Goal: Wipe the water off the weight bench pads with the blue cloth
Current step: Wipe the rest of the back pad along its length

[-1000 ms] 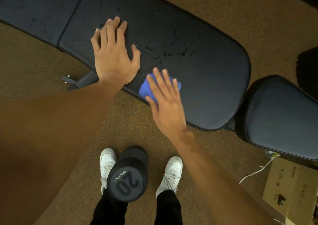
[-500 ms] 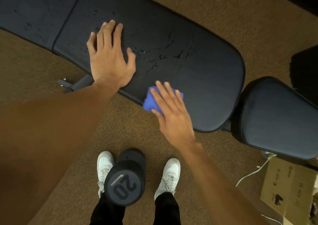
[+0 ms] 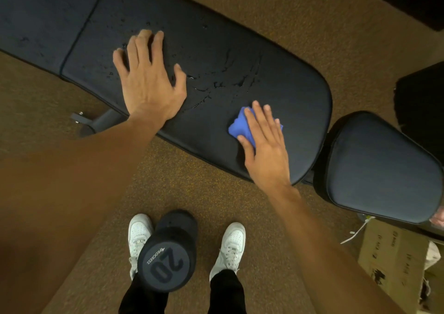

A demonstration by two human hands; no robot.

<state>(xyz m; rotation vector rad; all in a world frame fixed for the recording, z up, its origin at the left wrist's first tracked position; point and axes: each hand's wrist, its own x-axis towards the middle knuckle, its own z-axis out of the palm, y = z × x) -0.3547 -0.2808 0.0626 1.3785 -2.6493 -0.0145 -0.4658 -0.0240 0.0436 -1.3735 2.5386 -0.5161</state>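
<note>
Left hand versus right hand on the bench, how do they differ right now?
The left hand lies on the bare long pad with nothing under it; the right hand presses the blue cloth against that pad. The left hand sits beside the water streaks in the middle; the right hand is nearer the rounded end by the smaller pad, where the surface looks dry. Both lie flat and open.
</note>
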